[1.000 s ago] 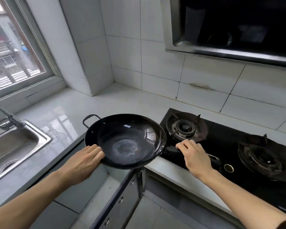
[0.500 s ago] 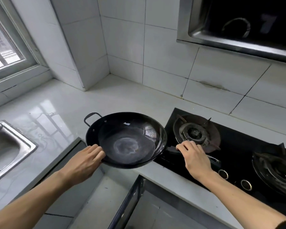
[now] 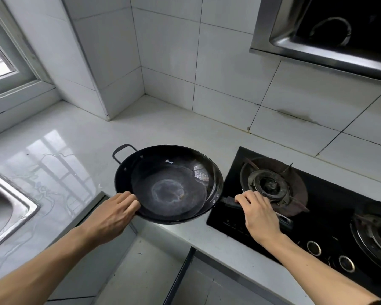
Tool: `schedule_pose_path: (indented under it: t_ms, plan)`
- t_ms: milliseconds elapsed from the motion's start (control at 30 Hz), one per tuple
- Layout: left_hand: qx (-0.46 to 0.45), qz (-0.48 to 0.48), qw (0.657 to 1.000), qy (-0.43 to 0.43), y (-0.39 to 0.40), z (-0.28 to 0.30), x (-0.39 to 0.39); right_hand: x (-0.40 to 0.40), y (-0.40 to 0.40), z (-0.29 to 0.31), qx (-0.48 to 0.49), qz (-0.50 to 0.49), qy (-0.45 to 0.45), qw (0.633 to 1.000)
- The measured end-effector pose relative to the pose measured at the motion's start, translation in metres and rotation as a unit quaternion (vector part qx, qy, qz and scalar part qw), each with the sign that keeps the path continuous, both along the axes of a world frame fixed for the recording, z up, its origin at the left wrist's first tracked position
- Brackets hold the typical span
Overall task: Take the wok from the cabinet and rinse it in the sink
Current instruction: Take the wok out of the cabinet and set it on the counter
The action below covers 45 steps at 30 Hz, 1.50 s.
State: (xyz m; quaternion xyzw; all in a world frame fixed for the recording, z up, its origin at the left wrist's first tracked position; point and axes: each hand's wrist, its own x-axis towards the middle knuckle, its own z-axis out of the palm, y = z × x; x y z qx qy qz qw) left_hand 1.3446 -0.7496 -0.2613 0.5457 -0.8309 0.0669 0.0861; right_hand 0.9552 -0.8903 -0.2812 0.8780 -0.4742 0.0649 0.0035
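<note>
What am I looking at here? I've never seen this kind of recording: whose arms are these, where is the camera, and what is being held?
No machine here: a person wears a wide-angle camera on the head, looking forward and down, so both bare arms reach in from the bottom edge. The left hand holds the near rim of a black wok, while the right hand grips its long handle. The wok is carried above the edge of a white counter, beside a black gas stove. A steel sink shows at the left edge; the wok is not there yet. A range hood hangs at the upper right.
</note>
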Motion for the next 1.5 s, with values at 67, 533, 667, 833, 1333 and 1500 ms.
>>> schedule_pose_path:
  t_ms: [67, 533, 667, 833, 1333, 1500]
  plan:
    - [-0.004, 0.0, 1.0, -0.003, -0.006, -0.002, 0.005, 0.006, -0.002, -0.003, 0.003, -0.006, -0.01, 1.0]
    - [0.005, 0.049, 0.999, -0.013, -0.016, -0.038, 0.013, 0.021, 0.002, -0.029, 0.053, -0.024, -0.057, 0.997]
    - [0.003, 0.061, 0.998, -0.009, -0.013, -0.047, 0.013, 0.021, 0.002, -0.03, 0.06, -0.025, -0.063, 0.996]
    - [0.008, 0.085, 0.996, -0.016, -0.01, -0.053, 0.011, 0.018, 0.009, -0.033, 0.061, -0.021, -0.051, 0.997]
    - [0.056, 0.139, 0.988, -0.02, 0.003, -0.043, -0.007, 0.012, 0.031, -0.015, 0.064, -0.049, -0.027, 0.996]
    - [0.046, 0.099, 0.993, -0.035, 0.007, -0.033, -0.021, 0.006, 0.045, -0.003, 0.044, -0.036, -0.035, 0.998]
